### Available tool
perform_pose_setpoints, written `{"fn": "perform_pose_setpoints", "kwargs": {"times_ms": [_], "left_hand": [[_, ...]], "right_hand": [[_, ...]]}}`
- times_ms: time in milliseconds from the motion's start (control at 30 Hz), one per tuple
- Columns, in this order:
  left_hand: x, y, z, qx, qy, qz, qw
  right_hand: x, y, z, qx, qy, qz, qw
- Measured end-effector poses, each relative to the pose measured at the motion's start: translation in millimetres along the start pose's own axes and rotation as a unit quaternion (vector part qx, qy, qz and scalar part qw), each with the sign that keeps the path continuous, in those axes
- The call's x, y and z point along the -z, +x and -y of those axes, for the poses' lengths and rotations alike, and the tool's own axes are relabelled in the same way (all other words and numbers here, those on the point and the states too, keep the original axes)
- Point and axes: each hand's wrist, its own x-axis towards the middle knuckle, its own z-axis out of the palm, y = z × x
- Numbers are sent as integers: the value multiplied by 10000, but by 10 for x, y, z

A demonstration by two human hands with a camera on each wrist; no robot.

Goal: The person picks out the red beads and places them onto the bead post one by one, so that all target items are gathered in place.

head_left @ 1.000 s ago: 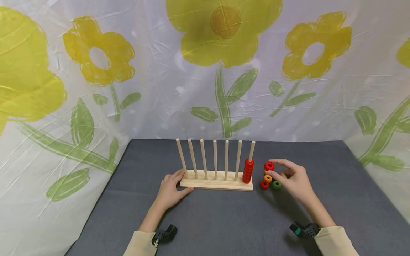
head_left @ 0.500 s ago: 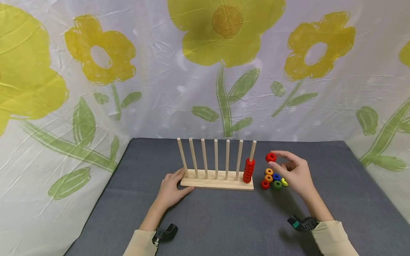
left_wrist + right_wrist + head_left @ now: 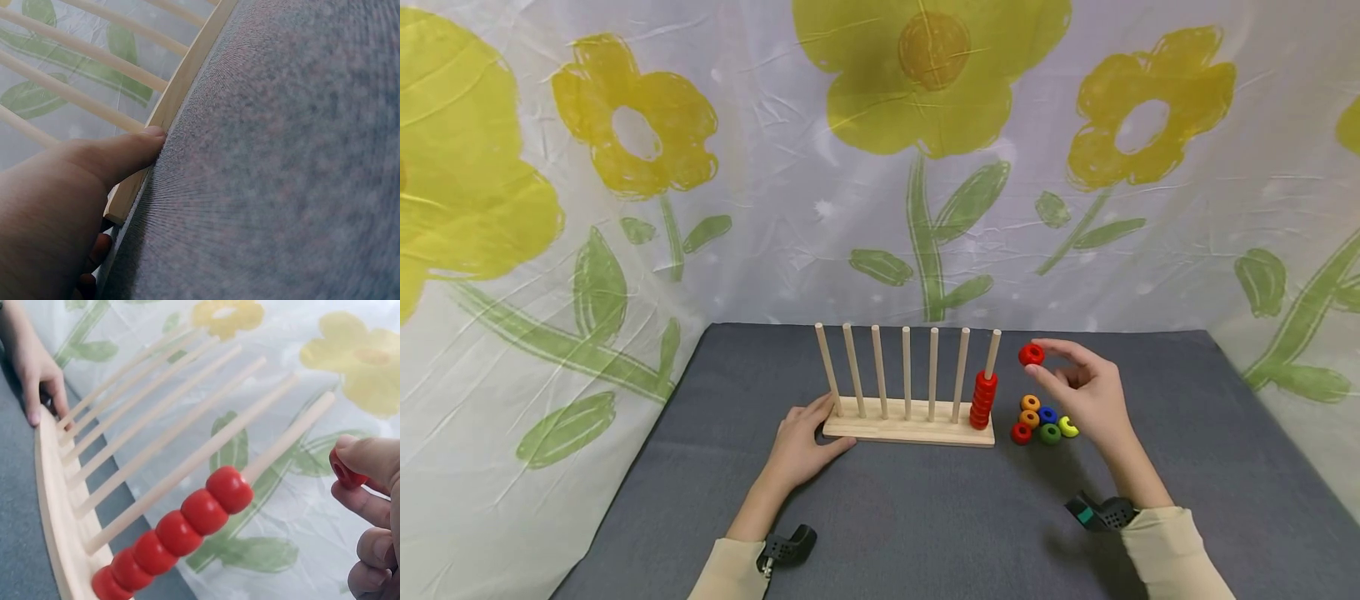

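Note:
A wooden peg rack (image 3: pixel 895 427) with several upright pegs stands in the middle of the table. Red beads (image 3: pixel 982 400) are stacked on its rightmost peg, whose bare tip sticks out above them. My left hand (image 3: pixel 801 450) grips the left end of the base, thumb along the front edge (image 3: pixel 153 134) and fingers partly hidden behind. Between thumb and fingertips, my right hand (image 3: pixel 1090 396) pinches a single red bead (image 3: pixel 1032 354), held in the air to the right of the stacked peg. Its hole shows in the right wrist view (image 3: pixel 340 470).
Right of the rack lies a small group of loose beads: orange (image 3: pixel 1029 418), blue (image 3: pixel 1047 415), green (image 3: pixel 1050 434), yellow (image 3: pixel 1068 427) and red (image 3: pixel 1021 432). A dark grey cloth (image 3: pixel 910 517) covers the table. Behind hangs a flower-printed sheet (image 3: pixel 760 233).
The right hand has lifted the red bead up from the group and away from the table, uncovering the blue and yellow beads. The left hand keeps its place on the rack.

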Motion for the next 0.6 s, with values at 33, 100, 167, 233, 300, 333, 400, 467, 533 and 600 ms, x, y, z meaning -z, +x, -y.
{"fn": "perform_pose_setpoints", "kwargs": {"times_ms": [33, 100, 167, 233, 300, 333, 400, 467, 533, 600], "left_hand": [[2, -2, 1, 23, 10, 17, 10000], [8, -4, 0, 63, 16, 50, 10000], [13, -7, -4, 65, 25, 53, 10000], [18, -10, -8, 59, 27, 42, 10000], [25, -13, -17, 51, 23, 37, 10000], [28, -14, -21, 43, 27, 27, 10000], [32, -14, -27, 45, 32, 19, 10000], [35, -14, -33, 36, 32, 5, 10000], [35, -12, -33, 35, 21, -1, 10000], [33, -9, -29, 35, 20, -1, 10000]], "right_hand": [[-6, 11, 13, -1, 7, -16, 10000], [-16, 32, 33, -9, 41, -53, 10000], [-25, 50, 47, 1, 118, -67, 9999], [-34, 67, 58, 47, 178, -62, 9998], [-42, 82, 67, 95, 278, -52, 9996], [-47, 90, 75, 111, 327, -50, 9994], [-57, 104, 96, 158, 381, -62, 9991], [-66, 118, 120, 199, 427, -83, 9989], [-77, 133, 141, 223, 435, -112, 9987], [-89, 149, 152, 259, 430, -144, 9986]]}}
